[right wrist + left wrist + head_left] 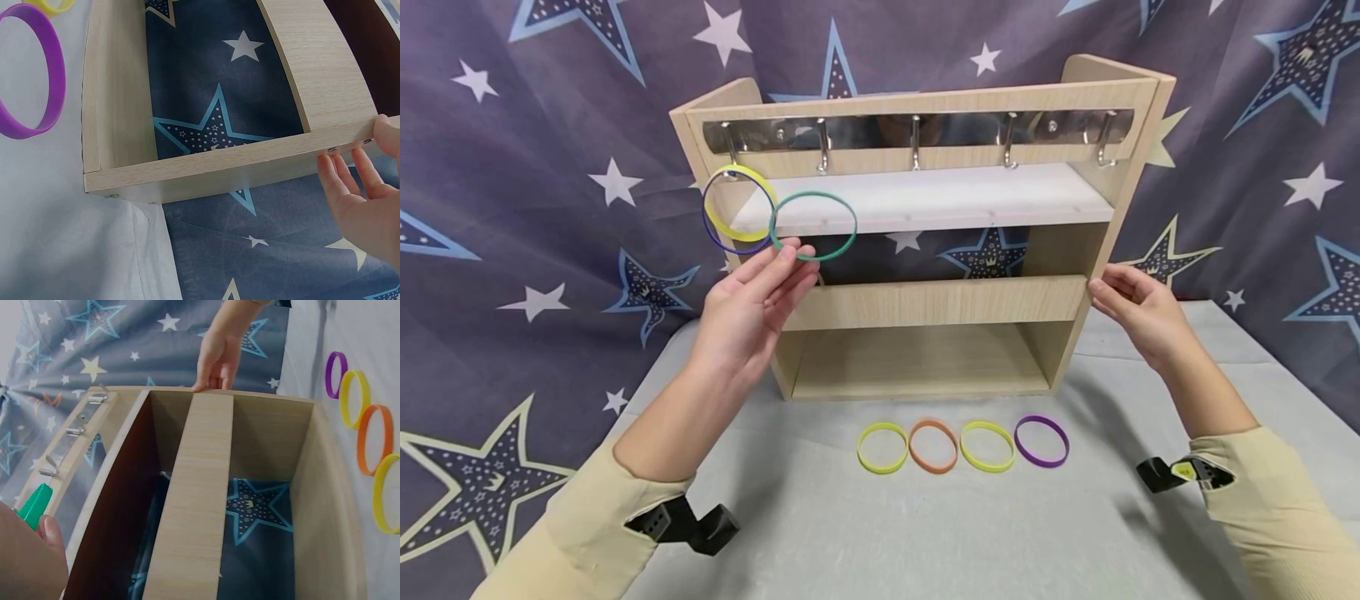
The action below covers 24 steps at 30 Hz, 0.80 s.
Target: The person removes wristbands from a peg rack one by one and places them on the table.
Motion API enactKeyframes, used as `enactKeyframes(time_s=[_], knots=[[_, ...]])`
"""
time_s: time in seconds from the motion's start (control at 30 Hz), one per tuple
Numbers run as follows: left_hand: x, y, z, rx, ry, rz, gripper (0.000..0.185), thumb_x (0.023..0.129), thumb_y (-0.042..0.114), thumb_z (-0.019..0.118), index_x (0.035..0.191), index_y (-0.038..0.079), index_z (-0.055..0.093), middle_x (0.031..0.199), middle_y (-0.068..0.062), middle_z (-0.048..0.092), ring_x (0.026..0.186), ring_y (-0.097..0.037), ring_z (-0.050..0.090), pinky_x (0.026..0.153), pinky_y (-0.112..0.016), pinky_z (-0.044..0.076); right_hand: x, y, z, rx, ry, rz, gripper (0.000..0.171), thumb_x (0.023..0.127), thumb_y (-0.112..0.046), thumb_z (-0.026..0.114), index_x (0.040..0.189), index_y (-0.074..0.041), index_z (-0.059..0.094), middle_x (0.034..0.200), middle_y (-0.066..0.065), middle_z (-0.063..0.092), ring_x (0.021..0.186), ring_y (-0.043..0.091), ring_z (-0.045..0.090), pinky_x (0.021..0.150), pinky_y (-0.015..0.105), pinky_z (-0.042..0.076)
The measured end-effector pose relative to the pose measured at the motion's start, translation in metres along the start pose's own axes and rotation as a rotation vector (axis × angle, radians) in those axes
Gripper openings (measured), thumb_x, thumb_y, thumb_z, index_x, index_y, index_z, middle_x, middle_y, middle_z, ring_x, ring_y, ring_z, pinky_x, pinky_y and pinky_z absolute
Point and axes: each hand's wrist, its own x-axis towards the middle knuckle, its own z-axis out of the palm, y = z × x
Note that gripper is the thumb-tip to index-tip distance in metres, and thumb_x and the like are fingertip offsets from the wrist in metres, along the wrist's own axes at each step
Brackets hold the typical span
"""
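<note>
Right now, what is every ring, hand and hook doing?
Green ring: pinched by left hand, held up, not on a hook.
Yellow ring and purple ring: hanging on leftmost hook.
Other four hooks: bare.
Four rings on the table: lying flat.
Right hand: fingers touching the shelf's side.

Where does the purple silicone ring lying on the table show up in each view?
Head: purple silicone ring, rightmost of the row before the wooden shelf unit.
Left wrist: top right, beside the yellow ring.
Right wrist: top left.
Shared landmark: the shelf unit's side panel.
</note>
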Motion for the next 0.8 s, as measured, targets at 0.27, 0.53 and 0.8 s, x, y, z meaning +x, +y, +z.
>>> enactKeyframes(time_s=[0.27,0.53,0.8], knots=[[-0.003,-0.006,-0.009,0.089,0.010,-0.052,0.011,0.088,0.011,0.068,0.099,0.010,0.070,0.089,0.000,0.076,0.083,-0.007,0.072,0.084,-0.016,0.058,-0.001,0.000,0.000,0.014,-0.004,-0.005,0.018,0.093,0.000,0.058,0.100,-0.015,0.064,0.089,-0.009,0.064,0.086,0.000,0.064,0.081,0.010,0.056],[-0.005,-0.011,-0.018,0.132,0.002,-0.095,0.009,0.088,0.011,0.068,0.097,0.010,0.070,0.089,0.001,0.076,0.082,-0.007,0.072,0.083,-0.016,0.058,0.000,0.000,0.000,0.007,-0.006,0.003,0.018,0.093,0.000,0.058,0.100,-0.016,0.064,0.089,-0.009,0.065,0.086,-0.001,0.064,0.080,0.010,0.056],[-0.006,-0.015,-0.026,0.204,-0.005,-0.106,0.009,0.091,0.010,0.065,0.092,0.014,0.072,0.089,0.003,0.076,0.082,-0.005,0.072,0.083,-0.016,0.059,0.000,-0.001,0.000,-0.003,0.001,0.014,0.017,0.093,-0.001,0.059,0.100,-0.016,0.064,0.089,-0.009,0.064,0.086,-0.001,0.063,0.081,0.010,0.056]])
